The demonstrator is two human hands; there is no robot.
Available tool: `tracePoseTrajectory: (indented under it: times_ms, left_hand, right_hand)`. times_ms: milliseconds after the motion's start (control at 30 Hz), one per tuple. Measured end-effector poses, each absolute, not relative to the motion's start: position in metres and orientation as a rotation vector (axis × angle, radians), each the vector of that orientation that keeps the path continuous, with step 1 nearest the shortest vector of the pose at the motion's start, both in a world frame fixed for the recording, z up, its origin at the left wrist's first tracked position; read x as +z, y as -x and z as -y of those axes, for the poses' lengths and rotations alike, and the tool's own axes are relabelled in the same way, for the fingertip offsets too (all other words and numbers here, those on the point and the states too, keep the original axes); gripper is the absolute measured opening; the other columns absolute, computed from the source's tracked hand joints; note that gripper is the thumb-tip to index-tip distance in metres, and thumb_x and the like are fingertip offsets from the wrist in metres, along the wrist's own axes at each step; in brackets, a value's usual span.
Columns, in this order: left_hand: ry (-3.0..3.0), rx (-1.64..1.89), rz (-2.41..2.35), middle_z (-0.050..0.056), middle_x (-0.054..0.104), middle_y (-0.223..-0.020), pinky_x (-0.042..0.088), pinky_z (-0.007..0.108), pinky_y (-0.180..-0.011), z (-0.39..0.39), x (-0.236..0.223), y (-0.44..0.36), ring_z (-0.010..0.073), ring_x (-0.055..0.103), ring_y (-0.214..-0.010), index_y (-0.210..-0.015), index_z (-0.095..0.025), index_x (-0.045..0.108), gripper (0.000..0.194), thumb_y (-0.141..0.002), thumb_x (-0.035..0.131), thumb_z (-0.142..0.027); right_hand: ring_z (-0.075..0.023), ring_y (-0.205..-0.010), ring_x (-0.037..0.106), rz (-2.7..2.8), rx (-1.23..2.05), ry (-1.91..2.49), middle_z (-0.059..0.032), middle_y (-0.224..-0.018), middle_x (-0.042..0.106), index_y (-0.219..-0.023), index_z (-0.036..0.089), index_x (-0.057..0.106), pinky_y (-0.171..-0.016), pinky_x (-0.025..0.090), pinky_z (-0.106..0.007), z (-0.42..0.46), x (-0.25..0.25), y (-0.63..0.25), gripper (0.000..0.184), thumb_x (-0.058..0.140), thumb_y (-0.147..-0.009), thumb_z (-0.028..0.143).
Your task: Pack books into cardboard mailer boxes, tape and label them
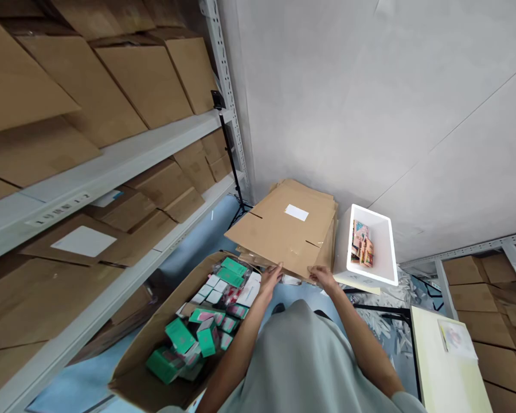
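A flattened cardboard box with a white label lies on top of a stack of similar flat cardboard. My left hand pinches its near edge, left of the near corner. Close to that corner, my right hand has its fingers closed on the edge too. Both thumbs and fingertips are partly hidden by the cardboard. Just right of the stack stands a white foam box holding several small colourful packets.
At my left, a large open carton holds many green and white small boxes. Shelves of cardboard boxes line the left side. A black stand rises behind. On the right are a pale table and more stacked boxes.
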State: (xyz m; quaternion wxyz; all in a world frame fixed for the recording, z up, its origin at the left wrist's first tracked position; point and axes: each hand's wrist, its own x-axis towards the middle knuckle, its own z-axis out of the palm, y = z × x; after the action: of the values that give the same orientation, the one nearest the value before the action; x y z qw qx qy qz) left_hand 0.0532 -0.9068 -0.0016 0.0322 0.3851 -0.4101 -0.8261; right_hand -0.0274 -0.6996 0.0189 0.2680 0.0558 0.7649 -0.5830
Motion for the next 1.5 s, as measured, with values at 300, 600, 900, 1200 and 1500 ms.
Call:
tracePoseTrajectory:
  times_ms: [300, 600, 900, 1200, 1500]
  left_hand:
    - [-1.254, -2.627, 0.538, 0.006, 0.085, -0.103, 0.064, 0.028, -0.090, 0.956, 0.038, -0.024, 0.0183, 0.082, -0.093, -0.133, -0.019, 0.072, 0.031, -0.103, 0.069, -0.024]
    - [-1.007, -2.919, 0.584, 0.005, 0.086, -0.100, 0.065, 0.027, -0.095, 0.908, 0.106, 0.040, 0.0154, 0.082, -0.089, -0.113, -0.016, 0.079, 0.026, -0.097, 0.063, -0.002]
    - [-0.851, -3.323, 0.883, 0.009, 0.084, -0.120, 0.062, 0.041, -0.110, 0.737, 0.130, 0.099, 0.0248, 0.081, -0.112, -0.136, -0.022, 0.075, 0.036, -0.110, 0.057, -0.038]
    - [-0.647, -3.640, 1.339, 0.008, 0.085, -0.117, 0.063, 0.046, -0.111, 0.551, 0.132, 0.071, 0.0301, 0.079, -0.120, -0.149, -0.027, 0.066, 0.050, -0.100, 0.074, -0.031]
    - [-0.416, -3.691, 1.620, 0.007, 0.086, -0.113, 0.058, 0.044, -0.118, 0.341, 0.152, 0.029, 0.0260, 0.077, -0.125, -0.140, -0.025, 0.071, 0.038, -0.103, 0.062, -0.020]
  right_hand:
    - [-0.0151, -0.061, 0.055, -2.085, -1.705, 0.071, 0.0020, -0.063, 0.061, -0.066, 0.024, 0.060, -0.062, 0.046, -0.028, 0.726, 0.092, 0.006, 0.054, 0.087, -0.065, 0.070]
    - [-0.0228, -0.072, 0.069, -2.695, -1.471, 0.114, -0.0052, -0.076, 0.077, -0.079, 0.021, 0.077, -0.068, 0.053, -0.031, 0.610, 0.197, -0.004, 0.046, 0.072, -0.091, 0.065]
    - [-0.0279, -0.083, 0.075, -3.200, -1.612, -1.336, -0.0114, -0.084, 0.081, -0.086, 0.018, 0.079, -0.080, 0.060, -0.040, 0.387, 0.264, -0.110, 0.067, 0.077, -0.075, 0.085]
    - [-0.0279, -0.094, 0.078, -3.316, -1.749, -2.530, -0.0095, -0.095, 0.081, -0.095, 0.018, 0.079, -0.104, 0.060, -0.051, 0.243, 0.298, -0.289, 0.062, 0.083, -0.076, 0.077]
    - [-0.0324, -0.122, 0.074, -3.396, -1.113, -2.565, -0.0164, -0.126, 0.080, -0.121, 0.019, 0.079, -0.112, 0.057, -0.054, 0.113, 0.325, -0.403, 0.063, 0.075, -0.088, 0.072]
